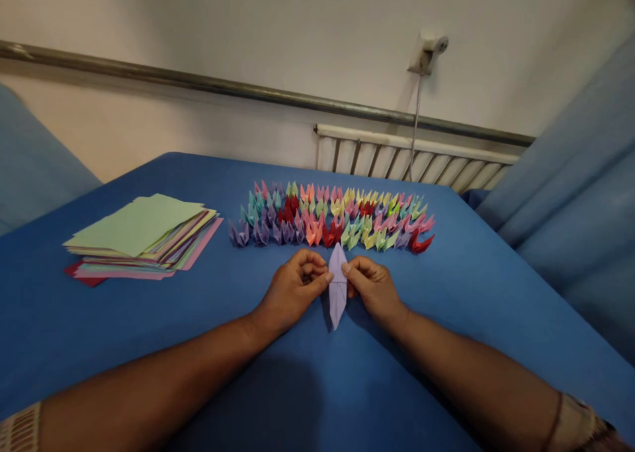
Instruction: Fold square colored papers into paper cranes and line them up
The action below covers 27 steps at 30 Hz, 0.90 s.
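Note:
Between my two hands is a lavender piece of folded origami paper (338, 296), a long narrow diamond with a crease across its middle. My left hand (295, 283) pinches its left edge between thumb and fingers. On the opposite edge my right hand (374, 286) grips it, the thumb lying on the front face and the fingers curled behind. The paper stands nearly upright, its pointed ends up and down. Just beyond it are several rows of small folded paper cranes (332, 233) in purple, red, pink, yellow, green and blue.
A loose stack of coloured paper sheets (139, 230) lies at the left, pale green on top. Everything rests on a blue-covered table (223, 386). Behind stand a wall with a metal rail (248, 94) and a radiator (377, 151); a blue curtain (580, 167) hangs at the right.

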### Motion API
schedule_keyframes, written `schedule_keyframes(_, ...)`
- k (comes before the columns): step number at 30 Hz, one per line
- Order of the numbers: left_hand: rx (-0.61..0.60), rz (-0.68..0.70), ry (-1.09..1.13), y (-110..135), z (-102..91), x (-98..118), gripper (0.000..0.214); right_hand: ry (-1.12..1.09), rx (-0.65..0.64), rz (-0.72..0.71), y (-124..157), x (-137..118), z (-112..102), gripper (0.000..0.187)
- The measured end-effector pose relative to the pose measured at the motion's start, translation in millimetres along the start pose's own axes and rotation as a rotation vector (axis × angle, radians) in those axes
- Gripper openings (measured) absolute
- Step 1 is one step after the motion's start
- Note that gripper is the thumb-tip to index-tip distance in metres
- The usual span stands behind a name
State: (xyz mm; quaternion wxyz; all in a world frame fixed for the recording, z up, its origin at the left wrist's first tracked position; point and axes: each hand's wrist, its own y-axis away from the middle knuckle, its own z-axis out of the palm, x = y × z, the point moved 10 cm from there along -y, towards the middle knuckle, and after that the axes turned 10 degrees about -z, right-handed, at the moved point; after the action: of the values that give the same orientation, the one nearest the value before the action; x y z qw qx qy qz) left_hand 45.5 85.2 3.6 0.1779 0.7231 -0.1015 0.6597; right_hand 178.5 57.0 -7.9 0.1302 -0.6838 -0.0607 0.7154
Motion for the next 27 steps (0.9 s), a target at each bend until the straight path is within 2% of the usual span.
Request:
schedule_keyframes(5, -0.033, 0.086, -0.211, 2.7, 6.7, 4.6, 0.01, 0.152, 0.04, -0.122, 1.2, -6.2, -5.6, 0.029)
schedule_keyframes(12, -0.05, 0.112, -0.301, 12.3, 12.9, 11.8, 0.02, 0.402, 0.019, -0.347, 11.5, -35.2, -0.3, 0.017)
schedule_keyframes(16, -0.061, 0.112, -0.266, 16.1, 15.4, 14.6, 0.021, 0.501, -0.062, -0.488, 19.8, -57.1, 9.5, 0.015)
schedule_keyframes(19, -0.071, 0.069, -0.154, 11.9, 14.1, 9.0, 0.021, 0.555, -0.162, -0.587, 26.2, -68.8, 21.1, 0.019)
schedule_keyframes(23, -0.056, -0.039, -0.019, 2.8, 8.3, -3.0, 0.019, 0.529, -0.192, -0.605, 26.1, -70.2, 24.1, 0.021)
schedule_keyframes(27, -0.043, -0.124, 0.08, -0.8, 3.4, -8.6, 0.022, 0.423, -0.012, -0.49, 15.6, -53.7, 3.9, 0.014)
